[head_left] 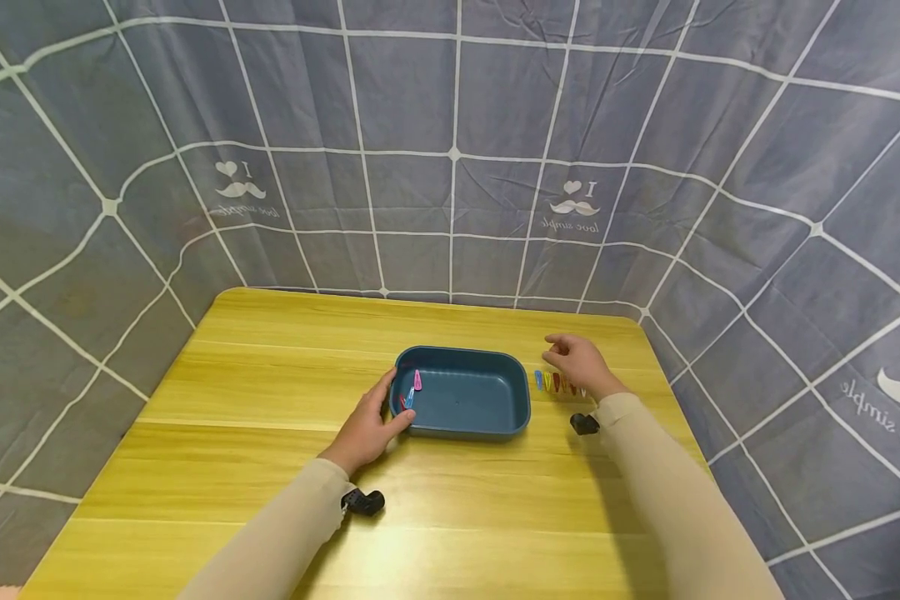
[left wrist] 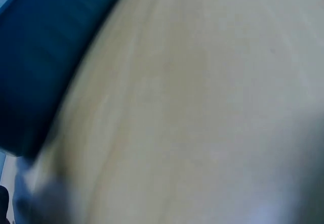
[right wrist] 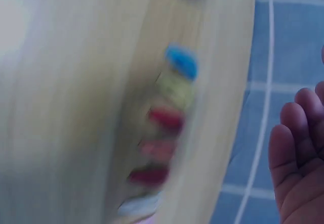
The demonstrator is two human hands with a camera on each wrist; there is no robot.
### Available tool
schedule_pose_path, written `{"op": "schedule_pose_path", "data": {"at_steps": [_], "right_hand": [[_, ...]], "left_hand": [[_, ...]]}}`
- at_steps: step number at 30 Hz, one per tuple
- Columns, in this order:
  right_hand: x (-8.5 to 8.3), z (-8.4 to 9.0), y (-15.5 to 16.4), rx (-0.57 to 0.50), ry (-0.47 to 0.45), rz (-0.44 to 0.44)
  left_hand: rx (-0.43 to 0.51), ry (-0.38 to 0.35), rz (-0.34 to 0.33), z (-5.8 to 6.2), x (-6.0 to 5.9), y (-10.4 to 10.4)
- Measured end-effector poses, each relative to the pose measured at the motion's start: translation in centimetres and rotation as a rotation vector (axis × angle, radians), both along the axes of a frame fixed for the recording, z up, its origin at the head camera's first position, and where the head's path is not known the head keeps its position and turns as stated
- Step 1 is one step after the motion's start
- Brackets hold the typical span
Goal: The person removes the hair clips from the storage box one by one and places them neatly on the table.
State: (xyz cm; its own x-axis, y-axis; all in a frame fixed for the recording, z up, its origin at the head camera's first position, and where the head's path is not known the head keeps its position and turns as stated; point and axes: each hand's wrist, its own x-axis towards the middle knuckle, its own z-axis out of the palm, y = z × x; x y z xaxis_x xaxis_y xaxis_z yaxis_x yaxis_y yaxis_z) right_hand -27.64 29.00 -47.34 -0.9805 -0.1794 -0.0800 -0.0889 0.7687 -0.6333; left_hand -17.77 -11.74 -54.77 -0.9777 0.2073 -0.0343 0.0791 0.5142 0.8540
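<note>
My left hand holds the left end of a dark blue plastic basin, its fingers along the outer side and the thumb at the near rim. Inside, at the left end, lie a pink snap hair clip, a blue one and a red one, partly hidden by the near wall. Over the table, right of the basin, my right hand hovers with nothing in its fingers. Below it runs a row of several hair clips, starting with a blue clip and a red clip; the hand partly covers the row.
A yellow wood-grain table carries everything. Grey curtain with white grid lines stands behind and at both sides. Dark wrist cameras sit at both cuffs. The left wrist view is blurred.
</note>
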Motion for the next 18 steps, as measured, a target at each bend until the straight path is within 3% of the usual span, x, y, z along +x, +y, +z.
{"op": "schedule_pose_path", "data": {"at_steps": [6,18], "right_hand": [[-0.3,1.1,-3.7,-0.015,0.001,0.074],[-0.7,1.8,-9.8,0.009,-0.029,0.216]], "left_hand": [[-0.009,0.013,-0.029,-0.2,0.7,0.3],[0.004,-0.074,0.01,-0.4,1.2,0.4]]}}
